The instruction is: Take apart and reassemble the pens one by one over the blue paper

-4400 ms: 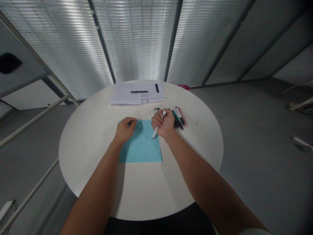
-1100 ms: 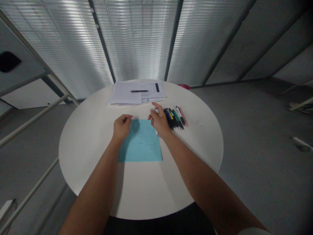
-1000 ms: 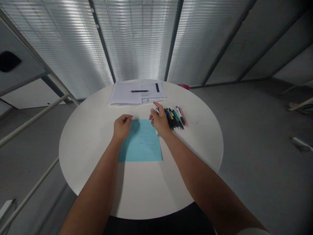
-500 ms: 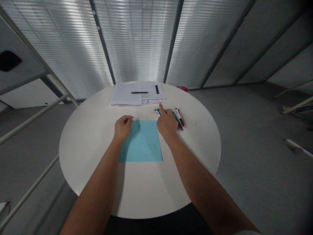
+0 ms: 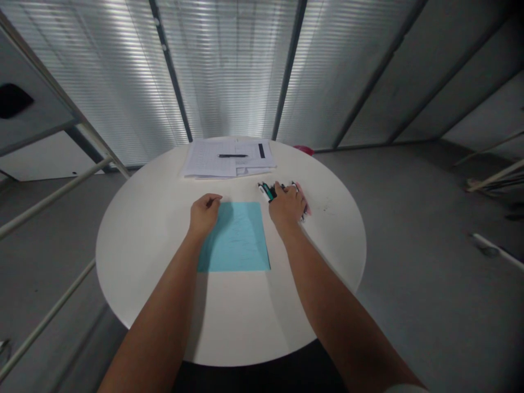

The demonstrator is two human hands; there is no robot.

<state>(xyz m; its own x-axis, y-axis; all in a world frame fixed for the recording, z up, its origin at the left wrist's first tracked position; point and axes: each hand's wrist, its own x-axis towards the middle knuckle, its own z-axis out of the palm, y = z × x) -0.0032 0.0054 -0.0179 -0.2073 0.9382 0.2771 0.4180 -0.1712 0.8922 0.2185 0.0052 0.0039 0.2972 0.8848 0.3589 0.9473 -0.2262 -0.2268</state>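
Observation:
A light-blue sheet of paper (image 5: 235, 240) lies flat on the round white table, with faint marks on it. At its upper left corner rests my left hand (image 5: 203, 215), fingers curled in towards the thumb; whatever they hold, if anything, is too small to make out. My right hand (image 5: 286, 206) is over a cluster of pens, palm down with its fingers stretched out and apart. White-and-green pens (image 5: 266, 191) show left of that hand. Under and beyond the fingers, more pens and a pink item (image 5: 305, 199) are partly covered.
Printed papers (image 5: 208, 158) are stacked at the far side of the white table (image 5: 139, 229), with a black pen (image 5: 232, 156) on top. Behind the table stand blinds (image 5: 237, 71). Pale metal rails (image 5: 53, 194) run along the left. Something red (image 5: 305, 149) shows past the far edge.
My right hand has shifted slightly right across the pens, and its index finger no longer points forward alone; the fingers now spread over them. My left hand stays at the blue sheet.

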